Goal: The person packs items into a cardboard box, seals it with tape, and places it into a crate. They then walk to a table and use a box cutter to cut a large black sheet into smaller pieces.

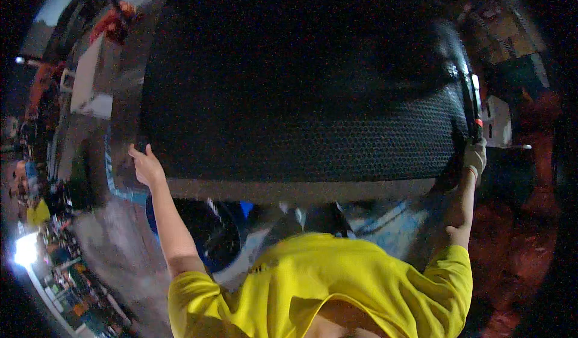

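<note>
Lying between left fingers point(139, 156) and right fingers point(480, 147) is a black sheet point(361, 148).

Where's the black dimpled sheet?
In the head view, the black dimpled sheet fills the centre, between left hand and right hand, beyond the table's near edge.

My left hand point(149, 168) is at the near left corner of a wide black sheet point(361, 142), fingers parted; I cannot tell whether they touch it. My right hand point(475, 156) is at its right edge, grip unclear, just below a slim dark thing with an orange-red band point(478, 123). Small rounded dimples or bumps show across the sheet's near right part. It lies on a grey-brown surface point(289, 189), in front of my yellow shirt point(361, 272). A white box point(89, 82) stands off to my left.
</note>
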`<action>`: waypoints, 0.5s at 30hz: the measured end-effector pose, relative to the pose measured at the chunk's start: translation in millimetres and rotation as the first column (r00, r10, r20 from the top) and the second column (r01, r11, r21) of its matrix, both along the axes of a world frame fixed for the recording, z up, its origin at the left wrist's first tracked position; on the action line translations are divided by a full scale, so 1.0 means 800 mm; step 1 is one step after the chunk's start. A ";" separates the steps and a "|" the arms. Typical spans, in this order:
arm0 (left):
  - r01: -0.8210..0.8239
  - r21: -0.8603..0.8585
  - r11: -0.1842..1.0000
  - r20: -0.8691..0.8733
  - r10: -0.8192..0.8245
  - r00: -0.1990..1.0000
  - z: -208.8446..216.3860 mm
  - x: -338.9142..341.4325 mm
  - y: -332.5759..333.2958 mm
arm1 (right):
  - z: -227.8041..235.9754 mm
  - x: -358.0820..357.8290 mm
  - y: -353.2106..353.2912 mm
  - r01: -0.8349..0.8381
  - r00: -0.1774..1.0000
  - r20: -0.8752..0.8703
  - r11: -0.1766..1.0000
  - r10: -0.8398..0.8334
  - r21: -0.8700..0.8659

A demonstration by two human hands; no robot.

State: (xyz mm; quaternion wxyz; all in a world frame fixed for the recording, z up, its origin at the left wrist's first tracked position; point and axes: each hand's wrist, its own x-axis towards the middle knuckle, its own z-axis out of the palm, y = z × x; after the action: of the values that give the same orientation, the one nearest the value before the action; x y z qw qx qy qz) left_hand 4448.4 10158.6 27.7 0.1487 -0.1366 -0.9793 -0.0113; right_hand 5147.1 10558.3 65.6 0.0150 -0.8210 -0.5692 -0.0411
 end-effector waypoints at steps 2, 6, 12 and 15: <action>-0.039 0.018 0.999 -0.045 0.039 0.998 -0.002 0.034 0.015 | -0.009 0.041 0.011 -0.027 0.999 -0.021 0.999 0.028 0.039; 0.225 0.164 0.960 -0.080 -0.214 0.973 -0.007 0.095 0.026 | -0.037 0.125 0.048 0.071 0.996 0.056 0.997 -0.071 -0.002; 0.073 0.341 0.937 -0.018 -0.071 0.997 -0.082 0.139 0.001 | -0.096 0.221 0.061 0.098 0.992 0.073 0.993 -0.103 0.063; -0.076 0.346 0.935 0.081 0.051 0.995 -0.082 0.107 0.041 | -0.071 0.186 0.093 0.265 0.963 0.005 0.946 -0.270 0.187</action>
State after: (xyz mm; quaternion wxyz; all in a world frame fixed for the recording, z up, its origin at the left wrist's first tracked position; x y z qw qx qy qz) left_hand 4534.4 10191.1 -38.0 0.1360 -0.0760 -0.9704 -0.1847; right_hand 5295.8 10632.7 8.6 0.0767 -0.8850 -0.4465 -0.1079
